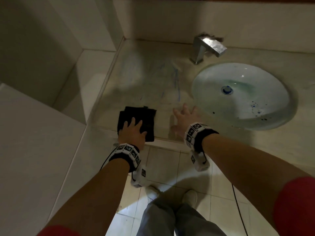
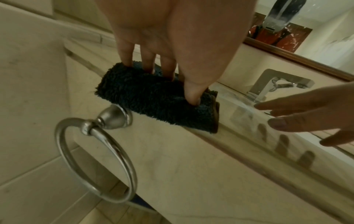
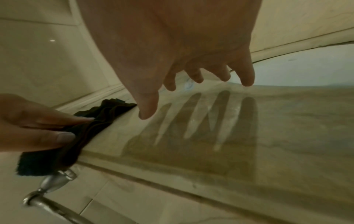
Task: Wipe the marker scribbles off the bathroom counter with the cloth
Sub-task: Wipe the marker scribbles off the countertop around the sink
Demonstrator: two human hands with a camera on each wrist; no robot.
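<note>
Towel ring [image 2: 95, 159] hanging off the cabinet front, far left. Left hand [image 1: 133, 132] lying on the folded dark cloth [image 1: 143, 116] at the tabletop [image 1: 221, 142] front edge, fingers pressing down, thumb digging in. Blue marker scribbles [image 1: 175, 79] sitting behind it, untouched. Right hand [image 1: 185, 116] hovering with fingers spread, holding nothing, beside the sink [image 1: 213, 77].

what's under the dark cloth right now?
The cloth lies folded at the counter's front edge, left hand on top. Its near edge overhangs the towel ring. Any scribbles beneath it are hidden.
</note>
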